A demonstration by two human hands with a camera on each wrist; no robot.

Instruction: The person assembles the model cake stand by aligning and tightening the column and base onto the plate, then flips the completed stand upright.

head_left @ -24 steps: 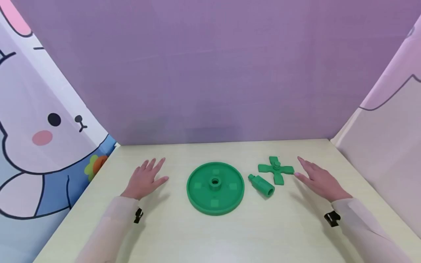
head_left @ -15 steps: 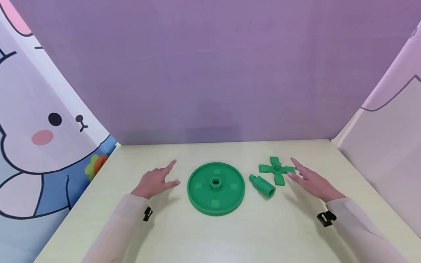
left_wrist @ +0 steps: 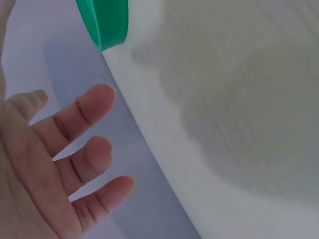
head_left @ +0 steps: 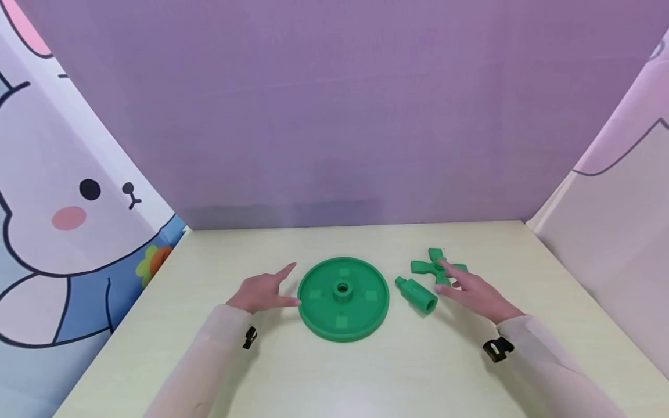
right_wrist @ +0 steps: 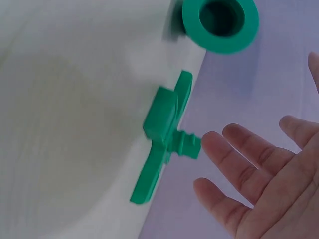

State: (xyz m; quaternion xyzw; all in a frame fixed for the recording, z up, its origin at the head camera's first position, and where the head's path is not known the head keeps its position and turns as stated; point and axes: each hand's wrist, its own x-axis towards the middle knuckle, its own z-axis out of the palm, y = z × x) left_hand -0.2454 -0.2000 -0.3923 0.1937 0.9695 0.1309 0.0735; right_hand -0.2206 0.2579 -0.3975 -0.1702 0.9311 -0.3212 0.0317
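Observation:
A round green disc [head_left: 360,313] with a raised rim and a hollow hub lies on the table. My left hand [head_left: 261,293] is at its left side, thumb and index finger spread, the thumb tip right at the rim. In the left wrist view the fingers [left_wrist: 92,104] are loosely bent near the disc's edge [left_wrist: 112,22]. A green cross-shaped piece [head_left: 422,267] with a central peg lies at the right. Over it hovers my right hand [head_left: 478,296], overlapping its right arm. In the right wrist view the fingertips [right_wrist: 214,142] come close to the peg [right_wrist: 188,145].
Between the disc and the cross lies a green hollow cylinder [head_left: 418,296] with a narrow neck, its open end towards me. A purple backdrop [head_left: 340,116] rises behind the pale table [head_left: 345,383]. Printed cartoon panels [head_left: 42,232] stand at the sides.
My left hand has moved right to the disc's edge, its thumb and index finger spreading apart. My right hand has moved left over the cross-shaped piece. The green pieces stay in place.

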